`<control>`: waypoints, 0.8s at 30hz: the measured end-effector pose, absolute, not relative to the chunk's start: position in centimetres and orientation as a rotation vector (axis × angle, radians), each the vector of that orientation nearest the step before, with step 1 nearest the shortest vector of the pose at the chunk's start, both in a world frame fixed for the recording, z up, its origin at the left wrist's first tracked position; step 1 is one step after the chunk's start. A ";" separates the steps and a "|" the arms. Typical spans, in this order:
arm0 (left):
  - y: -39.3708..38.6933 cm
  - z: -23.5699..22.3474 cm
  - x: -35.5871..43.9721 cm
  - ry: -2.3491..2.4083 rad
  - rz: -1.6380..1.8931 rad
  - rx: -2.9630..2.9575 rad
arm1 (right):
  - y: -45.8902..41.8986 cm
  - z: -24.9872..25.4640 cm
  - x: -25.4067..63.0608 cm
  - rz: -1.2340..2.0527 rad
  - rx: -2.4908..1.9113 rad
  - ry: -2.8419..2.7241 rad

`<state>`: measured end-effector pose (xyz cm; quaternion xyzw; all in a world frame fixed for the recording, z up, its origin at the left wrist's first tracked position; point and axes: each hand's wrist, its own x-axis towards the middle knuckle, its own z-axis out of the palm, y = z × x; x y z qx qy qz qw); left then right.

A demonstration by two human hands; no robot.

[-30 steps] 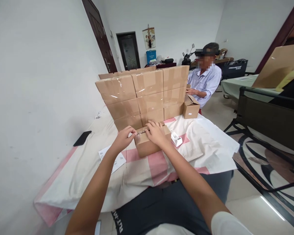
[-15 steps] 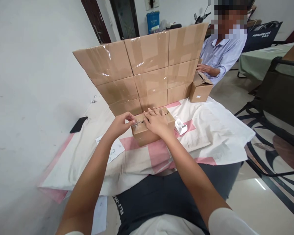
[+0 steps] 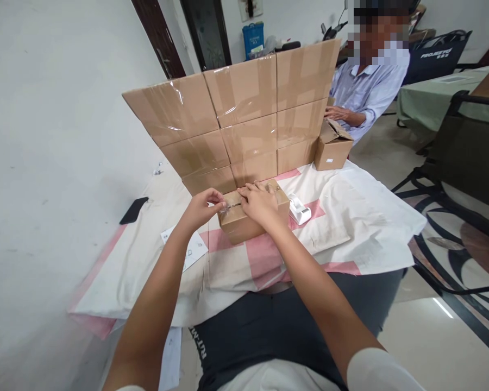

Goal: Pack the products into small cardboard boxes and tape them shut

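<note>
A small closed cardboard box (image 3: 244,227) lies before me on the cloth-covered table. Shiny clear tape (image 3: 230,208) runs along the seam of its top. My left hand (image 3: 204,208) pinches the tape at the box's left end, thumb against fingers. Flat across the top rests my right hand (image 3: 261,204), its fingers stretched out over the seam and partly hiding it. A white tape dispenser (image 3: 300,210) sits just right of the box.
Behind the box rises a wall of stacked taped boxes (image 3: 248,89). Another box with loose flaps (image 3: 333,152) stands at its right, near a person (image 3: 370,87). A black phone-like slab (image 3: 133,210) and a printed sheet (image 3: 195,251) lie to the left.
The fingers of my right hand have drawn slightly left and closer together on the box top. My left hand keeps its pinch at the left end. The view has shifted a little.
</note>
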<state>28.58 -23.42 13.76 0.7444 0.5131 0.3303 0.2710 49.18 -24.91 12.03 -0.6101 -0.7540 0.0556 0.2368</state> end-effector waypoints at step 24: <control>-24.4 15.4 29.8 1.208 0.940 1.504 | -25.3 11.7 49.2 0.097 -1.638 -2.034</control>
